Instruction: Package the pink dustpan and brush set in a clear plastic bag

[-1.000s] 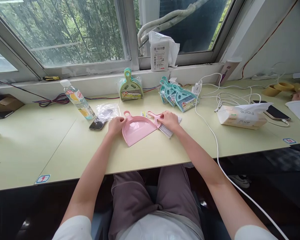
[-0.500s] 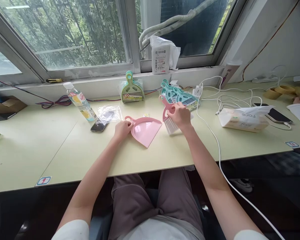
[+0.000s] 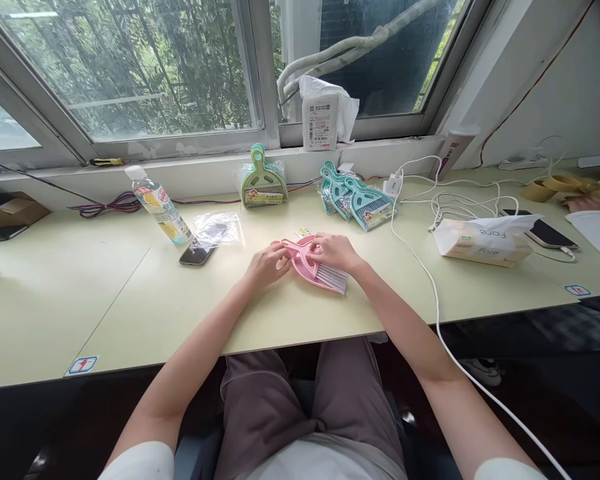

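Pink hand brush (image 3: pixel 331 278) held over pink dustpan (image 3: pixel 304 273) on bench (image 3: pixel 190 313). Brush pinched in narrow grip of right hand (image 3: pixel 336 253). Handle ends touched by left hand (image 3: pixel 269 264); whether grip closed, cannot be told. Packaged teal brush sets (image 3: pixel 357 198) placed behind.

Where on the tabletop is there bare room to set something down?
Bare: left of the bottle and phone, down to the left sticker; a narrower strip in front of the tissue pack, right of the white cable. Crowded: the pink dustpan and brush at the left hand and right hand, and the teal brush sets behind.
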The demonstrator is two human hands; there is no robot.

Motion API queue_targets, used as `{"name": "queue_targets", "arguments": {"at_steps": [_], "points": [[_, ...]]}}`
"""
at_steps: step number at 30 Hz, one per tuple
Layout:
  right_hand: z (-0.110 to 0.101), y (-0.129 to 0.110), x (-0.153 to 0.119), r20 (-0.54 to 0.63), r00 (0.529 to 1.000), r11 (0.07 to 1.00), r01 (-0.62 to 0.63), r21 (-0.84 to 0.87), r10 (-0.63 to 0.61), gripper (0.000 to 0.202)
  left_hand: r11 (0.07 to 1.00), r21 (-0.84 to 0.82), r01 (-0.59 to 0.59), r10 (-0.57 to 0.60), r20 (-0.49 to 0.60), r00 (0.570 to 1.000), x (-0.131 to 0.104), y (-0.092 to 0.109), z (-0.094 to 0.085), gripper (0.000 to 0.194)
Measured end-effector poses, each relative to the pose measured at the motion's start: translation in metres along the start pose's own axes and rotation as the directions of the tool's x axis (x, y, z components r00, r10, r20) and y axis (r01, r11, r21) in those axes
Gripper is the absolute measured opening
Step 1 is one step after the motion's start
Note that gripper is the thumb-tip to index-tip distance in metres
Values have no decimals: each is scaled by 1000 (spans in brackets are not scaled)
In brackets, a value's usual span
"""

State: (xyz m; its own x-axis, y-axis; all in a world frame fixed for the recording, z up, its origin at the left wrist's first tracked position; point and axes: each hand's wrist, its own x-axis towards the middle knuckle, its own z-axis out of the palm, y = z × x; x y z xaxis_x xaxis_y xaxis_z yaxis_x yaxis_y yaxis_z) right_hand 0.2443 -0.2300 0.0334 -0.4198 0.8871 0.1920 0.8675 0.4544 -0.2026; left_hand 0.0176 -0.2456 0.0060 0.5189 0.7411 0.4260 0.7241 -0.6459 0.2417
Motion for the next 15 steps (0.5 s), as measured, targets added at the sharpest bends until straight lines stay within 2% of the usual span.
{"name": "queue_targets", "arguments": {"at_steps": [1,3,5,8,15], "points": [[0,-1,0,0,1000,1000,8,2,-8,26,999,32,-19,21,-58,998,0,-4,-1,18],[2,-1,-1,-9,1000,1000,28,12,-28,25,996,75,-36,45,-118,992,-1,-15,-3,30],[5,-2,0,-32,998,999,47,18,-47,25,997,56,-60,65,-88,994,-1,-27,-2,42],[12,-3,0,-73,995,997,74,28,-72,25,994,13,-113,113,-46,993,-2,-39,2,41],[19,-1,2,-131,983,988,137,66,-128,22,938,278,-207,233,-64,970,-2,-36,5,34]]}}
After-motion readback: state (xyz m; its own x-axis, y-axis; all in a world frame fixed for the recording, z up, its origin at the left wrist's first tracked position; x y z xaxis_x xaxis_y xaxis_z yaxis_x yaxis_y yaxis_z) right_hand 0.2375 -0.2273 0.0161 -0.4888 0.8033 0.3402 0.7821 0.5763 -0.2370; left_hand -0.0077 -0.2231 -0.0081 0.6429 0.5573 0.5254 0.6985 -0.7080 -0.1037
